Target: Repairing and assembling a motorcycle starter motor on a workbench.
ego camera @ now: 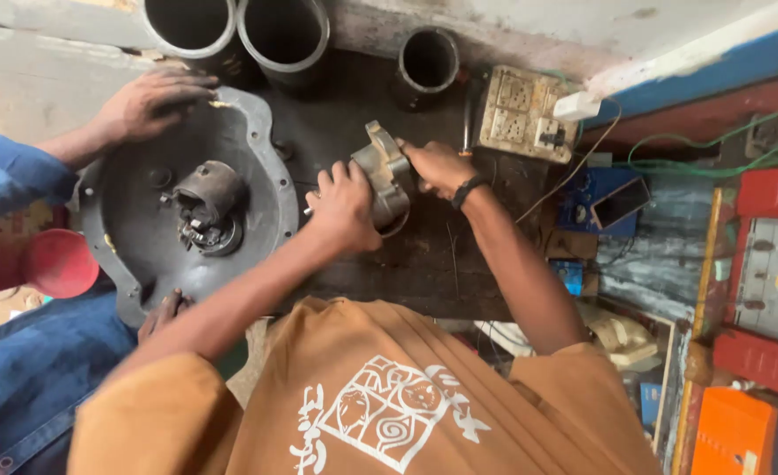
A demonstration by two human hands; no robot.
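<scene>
Cast-metal housing (386,176), grey and grimy, sits on edge on the dark tabletop (441,264) near the centre of the view, clamped between the wearer's two hands. The left hand (343,209) grips it from the 8 o'clock side, fingers clenched over its rim; the right hand (437,165) closes on it from 2 o'clock, just above a black wristband (469,189). It looks heavy for its size, rigid, and probably greasy, so the thick rim and the lug at its top seem the surest places to hold; the edges may be sharp. At 9 o'clock lies a large round cover plate (257,176) with a small cylindrical part (208,193) at its middle, and another person's hand (151,104) rests on its upper rim. Three metal sleeves (428,62) stand at 12 o'clock.
</scene>
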